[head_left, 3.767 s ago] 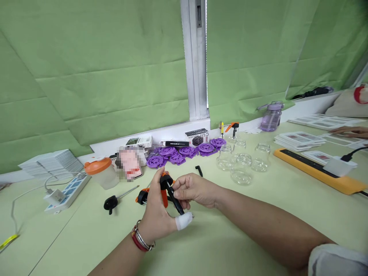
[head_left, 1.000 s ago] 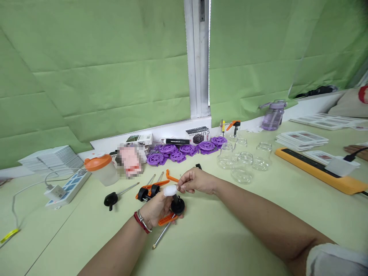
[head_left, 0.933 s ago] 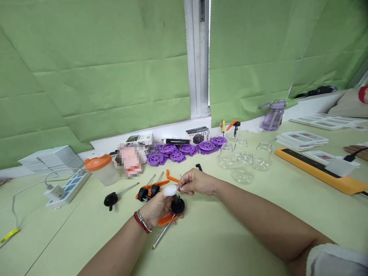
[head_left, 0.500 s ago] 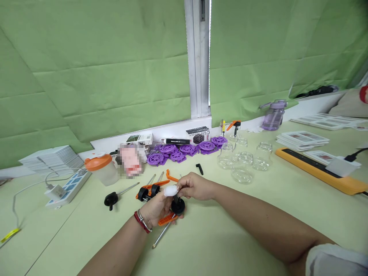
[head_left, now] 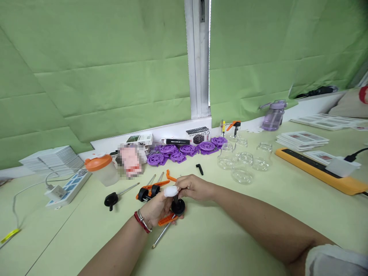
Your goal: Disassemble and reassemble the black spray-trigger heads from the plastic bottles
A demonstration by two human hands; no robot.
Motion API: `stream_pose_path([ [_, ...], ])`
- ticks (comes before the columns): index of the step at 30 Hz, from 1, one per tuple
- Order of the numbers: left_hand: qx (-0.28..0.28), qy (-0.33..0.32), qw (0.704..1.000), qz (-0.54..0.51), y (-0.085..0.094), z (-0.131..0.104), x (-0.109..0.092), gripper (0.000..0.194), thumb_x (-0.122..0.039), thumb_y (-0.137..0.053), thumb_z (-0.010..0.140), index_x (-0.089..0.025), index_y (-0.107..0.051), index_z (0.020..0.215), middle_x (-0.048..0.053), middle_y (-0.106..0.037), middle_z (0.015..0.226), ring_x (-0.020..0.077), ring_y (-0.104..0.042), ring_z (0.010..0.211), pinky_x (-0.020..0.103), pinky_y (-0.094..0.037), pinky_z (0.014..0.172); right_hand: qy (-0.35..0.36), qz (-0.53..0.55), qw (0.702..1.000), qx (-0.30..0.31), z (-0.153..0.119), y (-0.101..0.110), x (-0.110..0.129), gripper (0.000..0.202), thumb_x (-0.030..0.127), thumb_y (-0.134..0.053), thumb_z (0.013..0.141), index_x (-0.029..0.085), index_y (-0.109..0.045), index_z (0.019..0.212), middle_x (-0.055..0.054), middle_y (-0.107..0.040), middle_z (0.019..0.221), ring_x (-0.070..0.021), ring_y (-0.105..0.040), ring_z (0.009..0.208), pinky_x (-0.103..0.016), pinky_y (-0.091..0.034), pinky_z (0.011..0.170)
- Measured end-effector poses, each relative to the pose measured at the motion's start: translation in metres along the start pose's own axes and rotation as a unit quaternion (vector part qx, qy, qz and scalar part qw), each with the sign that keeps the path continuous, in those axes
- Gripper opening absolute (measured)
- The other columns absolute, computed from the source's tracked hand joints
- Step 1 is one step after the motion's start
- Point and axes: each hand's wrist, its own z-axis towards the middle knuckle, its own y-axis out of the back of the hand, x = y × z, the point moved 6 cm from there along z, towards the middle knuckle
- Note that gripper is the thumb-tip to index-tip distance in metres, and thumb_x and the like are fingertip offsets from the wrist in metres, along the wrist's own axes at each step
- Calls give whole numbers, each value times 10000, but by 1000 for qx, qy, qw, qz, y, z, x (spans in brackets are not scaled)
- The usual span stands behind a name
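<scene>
My left hand [head_left: 157,209], its thumb wrapped in white, is closed around a black round part [head_left: 178,207] with an orange handle [head_left: 168,219] and a metal rod [head_left: 161,236] pointing down toward me. My right hand [head_left: 193,186] is pinched at the top of the black part, against the white-wrapped thumb; whatever its fingertips grip is too small to make out. Just beyond my left hand lie similar black and orange pieces [head_left: 143,194] with thin rods. A small black elbow piece [head_left: 199,169] rests behind my right hand.
Purple round parts [head_left: 177,156] lie along the wall beside small boxes. Glass jars [head_left: 242,174] stand right of centre. An orange-lidded cup [head_left: 104,174] and a white power strip [head_left: 69,189] are at left; a yellow-orange strip [head_left: 319,174] and a lilac bottle [head_left: 273,119] at right.
My right hand has shifted very slightly at the top of the black part. My left hand keeps its hold, and everything on the table stays where it was.
</scene>
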Motion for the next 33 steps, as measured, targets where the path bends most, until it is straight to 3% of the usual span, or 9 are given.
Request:
stream_pose_path([
  [9, -3, 14, 1000, 2, 1, 0, 1, 520, -602, -539, 634, -202, -438, 951, 25, -572, 729, 229, -613, 619, 254, -373, 444, 40, 2, 999, -8, 1, -1, 1, 114, 138, -557, 811, 138, -665, 777, -14, -605, 771, -109, -569, 750, -219, -444, 740],
  [33, -10, 9, 1000, -3, 0, -1, 0, 461, -571, -559, 632, -196, -498, 894, 28, -578, 693, 234, -619, 601, 257, -382, 426, -33, 91, 995, -25, -1, -1, -11, 85, 200, -663, 724, 135, -666, 779, -6, -626, 768, -114, -580, 731, -214, -451, 697],
])
